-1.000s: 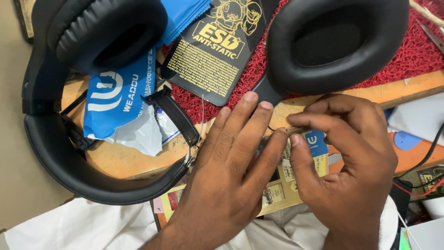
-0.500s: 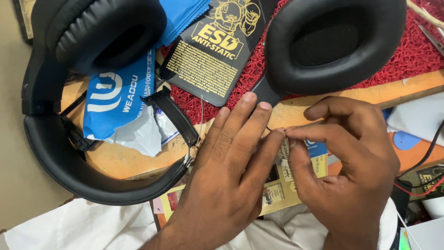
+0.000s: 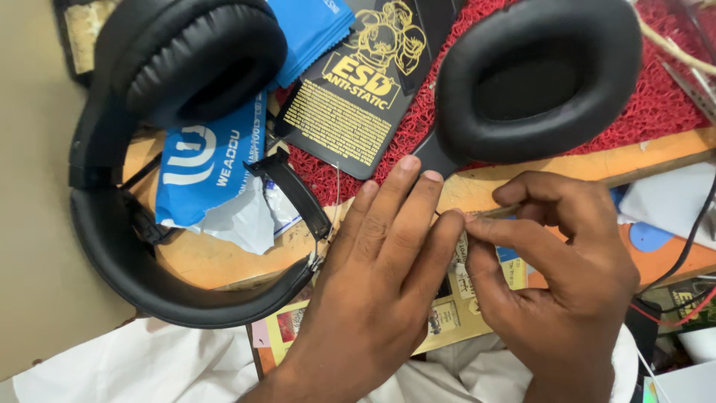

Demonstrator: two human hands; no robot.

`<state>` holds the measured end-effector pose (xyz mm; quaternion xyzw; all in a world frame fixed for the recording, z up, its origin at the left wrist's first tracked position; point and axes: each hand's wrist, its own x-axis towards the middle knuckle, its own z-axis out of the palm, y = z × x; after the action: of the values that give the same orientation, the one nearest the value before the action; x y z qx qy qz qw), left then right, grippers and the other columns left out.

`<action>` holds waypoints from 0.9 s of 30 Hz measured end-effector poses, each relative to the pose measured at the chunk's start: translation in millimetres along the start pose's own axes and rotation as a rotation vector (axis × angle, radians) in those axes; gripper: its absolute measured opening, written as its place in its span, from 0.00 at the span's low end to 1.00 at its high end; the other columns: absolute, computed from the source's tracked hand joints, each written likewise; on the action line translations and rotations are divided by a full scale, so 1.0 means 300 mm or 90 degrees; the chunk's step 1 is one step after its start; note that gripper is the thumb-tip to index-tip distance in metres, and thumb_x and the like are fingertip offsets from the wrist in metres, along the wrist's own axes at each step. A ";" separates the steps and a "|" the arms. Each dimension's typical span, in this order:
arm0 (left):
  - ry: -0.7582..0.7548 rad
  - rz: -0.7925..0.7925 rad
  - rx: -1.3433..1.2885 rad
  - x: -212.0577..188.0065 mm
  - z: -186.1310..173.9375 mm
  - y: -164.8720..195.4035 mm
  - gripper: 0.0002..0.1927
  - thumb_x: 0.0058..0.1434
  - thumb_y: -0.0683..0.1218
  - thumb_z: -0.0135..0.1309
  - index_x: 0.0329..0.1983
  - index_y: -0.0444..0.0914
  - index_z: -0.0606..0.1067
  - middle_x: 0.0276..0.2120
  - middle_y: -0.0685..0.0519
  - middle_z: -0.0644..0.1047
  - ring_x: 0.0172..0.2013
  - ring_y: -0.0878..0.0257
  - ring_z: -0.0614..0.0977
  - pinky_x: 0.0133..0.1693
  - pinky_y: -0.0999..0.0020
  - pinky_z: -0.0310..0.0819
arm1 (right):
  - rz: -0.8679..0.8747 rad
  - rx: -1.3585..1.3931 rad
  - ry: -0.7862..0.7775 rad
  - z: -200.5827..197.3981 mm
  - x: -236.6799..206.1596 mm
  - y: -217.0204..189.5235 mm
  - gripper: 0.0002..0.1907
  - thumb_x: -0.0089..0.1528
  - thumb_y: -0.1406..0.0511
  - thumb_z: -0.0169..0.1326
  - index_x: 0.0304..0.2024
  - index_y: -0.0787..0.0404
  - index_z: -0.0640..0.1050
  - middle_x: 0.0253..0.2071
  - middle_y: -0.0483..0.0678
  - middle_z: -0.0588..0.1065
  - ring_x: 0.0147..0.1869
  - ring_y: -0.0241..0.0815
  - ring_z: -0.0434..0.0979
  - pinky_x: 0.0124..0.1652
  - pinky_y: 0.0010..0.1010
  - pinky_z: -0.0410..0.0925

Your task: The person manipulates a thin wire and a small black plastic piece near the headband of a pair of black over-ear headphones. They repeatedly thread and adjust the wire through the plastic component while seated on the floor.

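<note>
Near the front edge of the desk [image 3: 209, 261], both hands meet over a small card with yellow and white panels [image 3: 447, 313]. The left hand [image 3: 380, 283] lies flat with its fingers stretched out and close together, fingertips pointing toward the far side — it grips nothing that shows, though its forefinger tip touches the right hand's thumb. The right hand [image 3: 559, 261] is curled, thumb and forefinger pinched together on something thin and pale at the spot where the two hands touch; what that bit is cannot be made out.

A pair of black over-ear headphones [image 3: 149, 246] sprawls across the desk. One ear cushion [image 3: 201, 60] sits at the far left corner, and the headband curves down the left side and back toward the left hand's wrist. The other ear cushion [image 3: 537, 75] rests on a red bristly mat [image 3: 656, 97] at the far right, its stalk reaching down to just beside the left fingertips.

Between the cushions lie a blue plastic pouch [image 3: 209, 164] and a black packet with gold print [image 3: 350, 104]. White cloth [image 3: 149, 366] covers the person's lap below, and black and red wires [image 3: 686, 261] run along the right edge.
</note>
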<state>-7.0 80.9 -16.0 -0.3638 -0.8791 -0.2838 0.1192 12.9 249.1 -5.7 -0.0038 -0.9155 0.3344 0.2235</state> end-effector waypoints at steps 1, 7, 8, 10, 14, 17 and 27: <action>-0.003 -0.003 0.006 0.002 0.001 0.002 0.22 0.66 0.39 0.51 0.64 0.29 0.72 0.67 0.37 0.65 0.74 0.40 0.64 0.72 0.42 0.62 | 0.000 -0.003 -0.002 -0.001 0.001 0.000 0.15 0.47 0.76 0.65 0.36 0.60 0.83 0.45 0.49 0.74 0.40 0.39 0.73 0.41 0.29 0.69; 0.001 -0.009 0.024 0.010 0.006 0.009 0.24 0.63 0.38 0.51 0.64 0.29 0.70 0.67 0.37 0.65 0.73 0.40 0.63 0.71 0.42 0.61 | -0.010 -0.006 0.000 -0.006 -0.003 -0.003 0.14 0.49 0.76 0.65 0.37 0.60 0.82 0.45 0.49 0.74 0.41 0.39 0.75 0.42 0.30 0.70; 0.004 -0.012 0.031 0.010 0.009 0.013 0.24 0.64 0.38 0.51 0.64 0.29 0.70 0.67 0.37 0.65 0.73 0.40 0.63 0.71 0.41 0.61 | -0.012 -0.015 0.002 -0.005 -0.003 -0.004 0.14 0.50 0.75 0.65 0.39 0.59 0.83 0.46 0.49 0.74 0.42 0.39 0.75 0.43 0.30 0.71; 0.012 -0.022 0.023 0.009 0.012 0.019 0.24 0.63 0.38 0.51 0.63 0.29 0.71 0.67 0.37 0.65 0.73 0.40 0.64 0.71 0.41 0.61 | -0.017 -0.033 0.004 -0.006 -0.002 -0.004 0.15 0.53 0.75 0.65 0.41 0.58 0.83 0.47 0.48 0.74 0.45 0.39 0.76 0.45 0.29 0.71; 0.028 -0.031 -0.003 0.007 0.018 0.024 0.23 0.63 0.38 0.51 0.62 0.28 0.72 0.67 0.37 0.65 0.73 0.39 0.64 0.70 0.41 0.61 | 0.009 -0.018 0.004 -0.011 0.006 -0.009 0.14 0.53 0.76 0.63 0.41 0.62 0.81 0.43 0.49 0.74 0.45 0.43 0.78 0.43 0.31 0.71; 0.031 -0.030 0.003 0.006 0.017 0.024 0.22 0.64 0.38 0.50 0.61 0.28 0.73 0.67 0.37 0.66 0.73 0.39 0.64 0.70 0.40 0.61 | 0.011 -0.028 0.002 -0.017 0.011 -0.016 0.13 0.53 0.76 0.63 0.40 0.63 0.81 0.41 0.49 0.75 0.44 0.44 0.79 0.42 0.31 0.71; 0.020 -0.034 -0.051 0.009 -0.003 0.017 0.26 0.58 0.38 0.53 0.62 0.28 0.74 0.67 0.37 0.65 0.73 0.40 0.63 0.71 0.40 0.60 | 0.023 -0.009 0.003 -0.014 -0.014 -0.019 0.13 0.55 0.75 0.62 0.42 0.61 0.82 0.40 0.48 0.75 0.42 0.40 0.79 0.41 0.28 0.71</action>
<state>-5.3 84.9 -11.8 -0.3405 -0.8743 -0.3278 0.1106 19.1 246.5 -1.0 -0.0224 -0.9172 0.3318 0.2196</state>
